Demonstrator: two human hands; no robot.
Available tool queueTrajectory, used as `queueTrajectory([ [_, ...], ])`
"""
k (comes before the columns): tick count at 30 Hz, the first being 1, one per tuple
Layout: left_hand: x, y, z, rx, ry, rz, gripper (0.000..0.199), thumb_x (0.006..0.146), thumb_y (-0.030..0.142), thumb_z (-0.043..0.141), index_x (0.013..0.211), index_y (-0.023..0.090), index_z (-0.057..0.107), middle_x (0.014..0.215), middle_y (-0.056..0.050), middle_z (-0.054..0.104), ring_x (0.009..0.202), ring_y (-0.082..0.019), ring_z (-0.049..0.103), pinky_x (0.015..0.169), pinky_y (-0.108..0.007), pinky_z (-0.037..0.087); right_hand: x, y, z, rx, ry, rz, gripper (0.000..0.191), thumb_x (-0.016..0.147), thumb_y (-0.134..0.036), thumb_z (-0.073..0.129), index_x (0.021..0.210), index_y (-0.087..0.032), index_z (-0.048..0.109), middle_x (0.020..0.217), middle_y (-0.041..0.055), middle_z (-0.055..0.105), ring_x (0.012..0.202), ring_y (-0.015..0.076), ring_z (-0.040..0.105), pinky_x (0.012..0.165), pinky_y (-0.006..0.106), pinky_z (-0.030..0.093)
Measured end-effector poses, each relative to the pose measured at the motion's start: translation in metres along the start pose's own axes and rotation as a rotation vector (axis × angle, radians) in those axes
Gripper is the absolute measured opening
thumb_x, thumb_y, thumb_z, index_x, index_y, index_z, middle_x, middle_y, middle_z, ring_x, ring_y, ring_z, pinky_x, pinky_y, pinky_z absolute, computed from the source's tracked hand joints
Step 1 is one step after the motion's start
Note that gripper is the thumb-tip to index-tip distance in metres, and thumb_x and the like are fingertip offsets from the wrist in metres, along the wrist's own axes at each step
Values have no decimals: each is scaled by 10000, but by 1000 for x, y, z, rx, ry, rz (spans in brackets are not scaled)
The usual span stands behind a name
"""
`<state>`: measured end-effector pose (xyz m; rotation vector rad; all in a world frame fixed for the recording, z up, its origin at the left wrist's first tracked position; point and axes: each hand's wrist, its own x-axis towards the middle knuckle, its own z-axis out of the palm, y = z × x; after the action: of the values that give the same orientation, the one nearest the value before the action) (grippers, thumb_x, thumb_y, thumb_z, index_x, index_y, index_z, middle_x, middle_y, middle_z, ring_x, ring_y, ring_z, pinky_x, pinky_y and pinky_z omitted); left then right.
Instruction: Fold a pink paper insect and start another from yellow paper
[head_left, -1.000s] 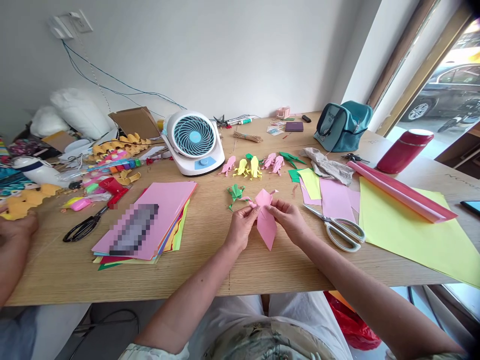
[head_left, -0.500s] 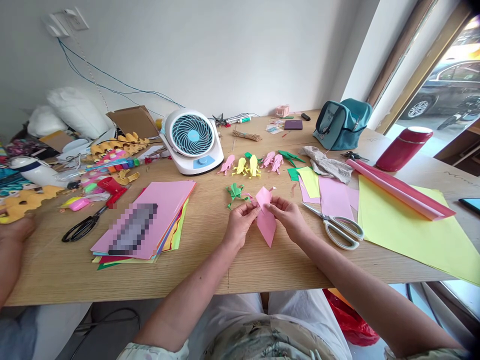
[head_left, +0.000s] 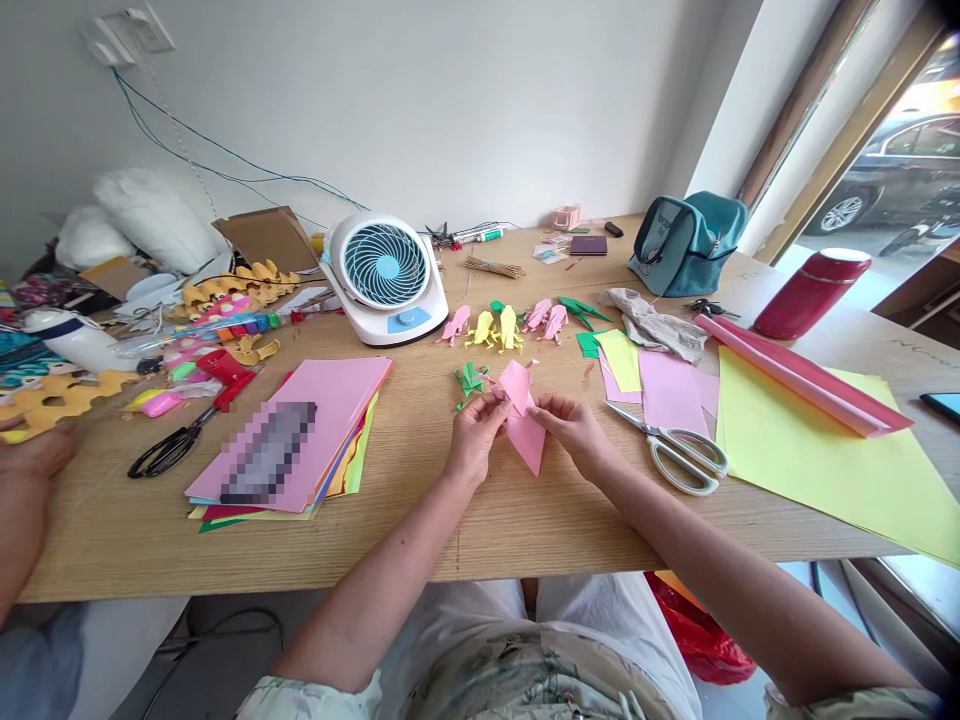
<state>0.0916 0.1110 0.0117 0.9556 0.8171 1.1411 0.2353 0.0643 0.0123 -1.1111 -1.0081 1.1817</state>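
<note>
A folded pink sheet of origami paper (head_left: 528,440), long and pointed at its lower end, is held up between my two hands. My left hand (head_left: 478,430) pinches its left edge, fingers closed. On the opposite edge, my right hand (head_left: 568,428) grips it between thumb and fingers. Just behind my left hand lies a green origami frog (head_left: 470,378). Farther back stand a yellow origami frog (head_left: 508,328) and a pink origami frog (head_left: 455,325), with several more beside them. White-handled scissors (head_left: 686,458) rest to the right of my right hand.
Left are a stack of coloured paper (head_left: 337,400), black-handled scissors (head_left: 161,455) and a white fan (head_left: 386,270). Yellow sheets (head_left: 810,470), a red flask (head_left: 810,295) and a teal bag (head_left: 686,245) are on the right. Another person's hand (head_left: 34,450) rests at the far left.
The pink paper has tilted and shifted slightly upward in view, its lower tip now a little left. Both hands keep hold of it; the left has moved slightly left.
</note>
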Motion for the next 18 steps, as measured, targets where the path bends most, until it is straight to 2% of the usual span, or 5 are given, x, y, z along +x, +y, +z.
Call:
queueTrajectory([
  [3,0,-1,-1,17,-28,-14,370,568,363,866,837,166,706,799,5,670,680,-86,546,618,-200,409,-1,-2,1,31,-40,5,367,682,-547,755,762,-194,690,741,14,675,690,161,563,649,290,400],
  [6,0,-3,-2,65,-69,-51,394,573,382,863,866,156,730,811,-19,685,688,-95,547,615,-204,403,-1,0,1,60,15,15,370,658,-541,770,742,-194,675,715,5,662,663,150,541,630,280,390],
  [9,0,-6,-4,104,-100,-94,385,553,400,866,813,142,746,776,-36,684,674,-101,535,597,-206,392,0,3,0,91,28,23,369,648,-529,779,744,-192,664,701,0,649,654,146,532,616,271,380],
  [13,0,-5,-5,137,-49,-57,361,543,405,865,768,146,750,727,-17,653,615,-72,461,507,-177,307,1,4,-2,105,-5,15,368,660,-526,775,763,-193,656,706,-2,643,639,137,520,598,263,359],
  [18,-1,0,-4,104,-132,-81,380,557,417,854,792,142,738,592,35,526,515,-43,386,436,-169,207,1,7,-3,108,-80,63,403,693,-573,741,686,-189,618,632,-9,598,587,126,480,566,263,326],
])
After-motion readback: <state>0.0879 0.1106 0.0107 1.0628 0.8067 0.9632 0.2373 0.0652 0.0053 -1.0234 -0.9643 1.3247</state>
